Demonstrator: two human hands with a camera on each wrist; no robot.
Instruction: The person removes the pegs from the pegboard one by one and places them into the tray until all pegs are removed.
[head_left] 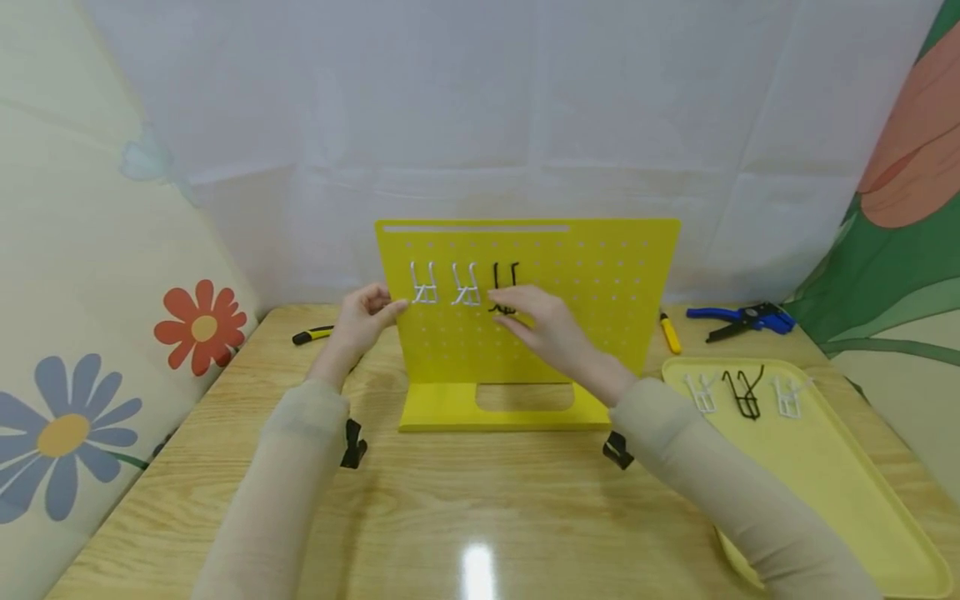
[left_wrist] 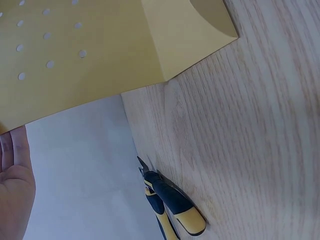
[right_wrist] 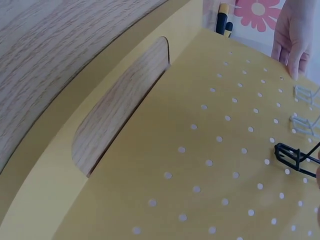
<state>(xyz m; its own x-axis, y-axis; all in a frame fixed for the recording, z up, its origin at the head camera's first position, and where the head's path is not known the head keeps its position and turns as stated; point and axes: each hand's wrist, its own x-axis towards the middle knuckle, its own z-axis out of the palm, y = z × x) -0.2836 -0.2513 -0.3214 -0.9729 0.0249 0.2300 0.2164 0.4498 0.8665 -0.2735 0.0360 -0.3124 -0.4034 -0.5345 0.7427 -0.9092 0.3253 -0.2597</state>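
Observation:
A yellow pegboard point(head_left: 465, 371) stands upright on its base, facing me. My left hand point(head_left: 360, 321) grips its left edge, thumb in front and fingers behind; in the left wrist view part of that hand point(left_wrist: 15, 185) shows at the edge. Two white wire hooks point(head_left: 425, 292) hang side by side on the board's upper left. To their right is a black wire hook point(right_wrist: 279, 148) against the board, and my right hand point(head_left: 551, 325) pinches it. The right fingers partly cover this hook in the head view; the right wrist view catches just a sliver of them.
On the right lies a yellow tray point(head_left: 825, 500) with a black wire hook point(head_left: 746, 400) and two white ones point(head_left: 702, 396). Behind it are blue-handled pliers point(head_left: 738, 318) and a yellow-handled tool point(head_left: 670, 335). Black-and-yellow pliers point(left_wrist: 175, 200) lie left of the board.

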